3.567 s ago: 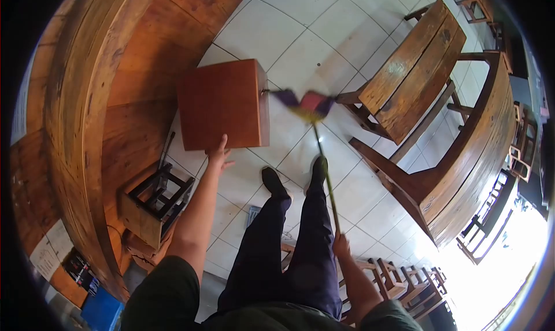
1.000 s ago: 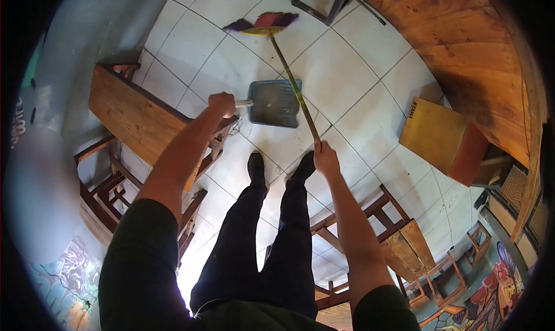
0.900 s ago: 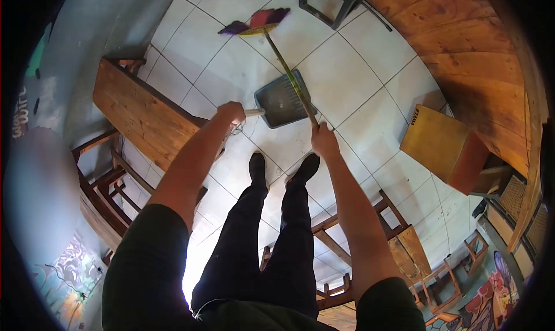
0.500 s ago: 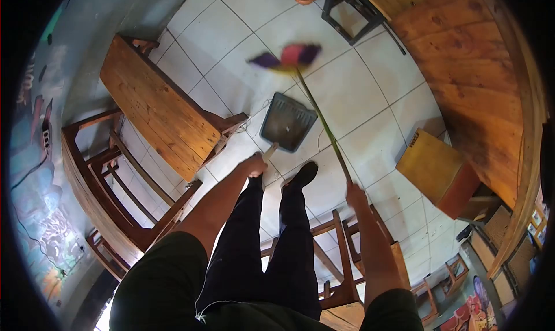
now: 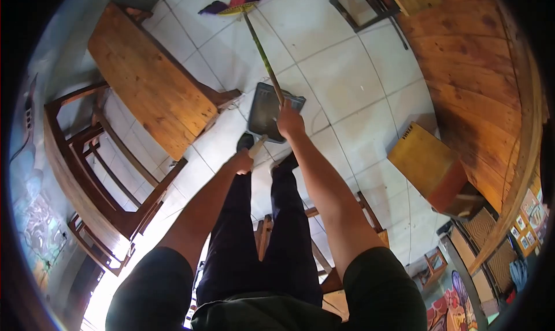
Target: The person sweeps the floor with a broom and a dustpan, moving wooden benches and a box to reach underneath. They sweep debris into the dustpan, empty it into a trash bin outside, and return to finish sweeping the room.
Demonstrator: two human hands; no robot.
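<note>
My right hand (image 5: 290, 121) is closed round the end of a broom's green and brown stick, arm stretched forward. The broom (image 5: 240, 4) has purple and red bristles with a yellow band, and its head lies on the tiles at the top of the view. My left hand (image 5: 243, 161) grips the pale handle of a dark grey dustpan (image 5: 258, 102). That dustpan is in front of my feet, and my right hand and the broom stick cover part of it. What lies in the pan is too faint to make out.
A wooden bench-like table (image 5: 150, 82) stands at left, with a wooden chair (image 5: 95, 169) below it. At right are a yellow box (image 5: 425, 163) and a large wooden tabletop (image 5: 462, 82). A dark stool frame (image 5: 361, 7) stands at the top. White tiles (image 5: 341, 82) cover the floor.
The broom head has swung left and farther out from me. My right hand has moved forward and left, over the dustpan. My left hand and the pan shifted slightly left in view.
</note>
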